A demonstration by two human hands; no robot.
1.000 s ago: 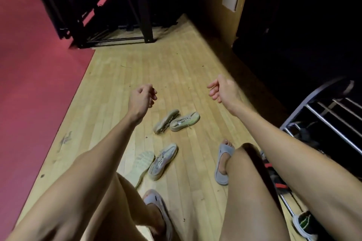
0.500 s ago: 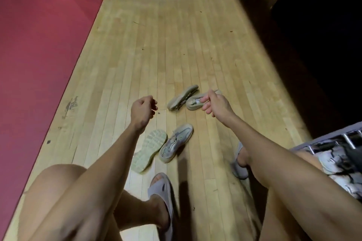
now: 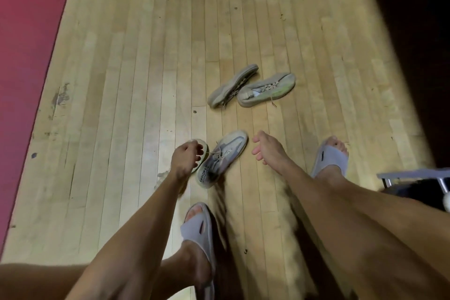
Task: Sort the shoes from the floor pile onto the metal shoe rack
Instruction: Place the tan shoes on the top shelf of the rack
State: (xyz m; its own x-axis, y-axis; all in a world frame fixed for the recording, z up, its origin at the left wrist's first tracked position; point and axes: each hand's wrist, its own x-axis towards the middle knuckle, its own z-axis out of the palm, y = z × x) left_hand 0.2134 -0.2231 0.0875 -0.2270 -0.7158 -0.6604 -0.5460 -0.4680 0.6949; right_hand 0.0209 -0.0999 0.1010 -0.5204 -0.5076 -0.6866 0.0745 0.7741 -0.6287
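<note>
While the left hand [image 3: 186,159] curls its fingers over an upturned sneaker [image 3: 203,153] on the wooden floor [image 3: 146,56], the right hand [image 3: 266,150] hovers open at three o'clock of its grey mate [image 3: 221,157].

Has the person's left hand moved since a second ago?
Yes. The left hand has dropped toward the floor, from beside the far pair of shoes onto the near, overturned shoe.

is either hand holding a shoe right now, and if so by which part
Nothing is clearly held. The left hand curls over the upturned shoe, hiding any grip. The right hand is open and empty beside the grey sneaker.
</note>
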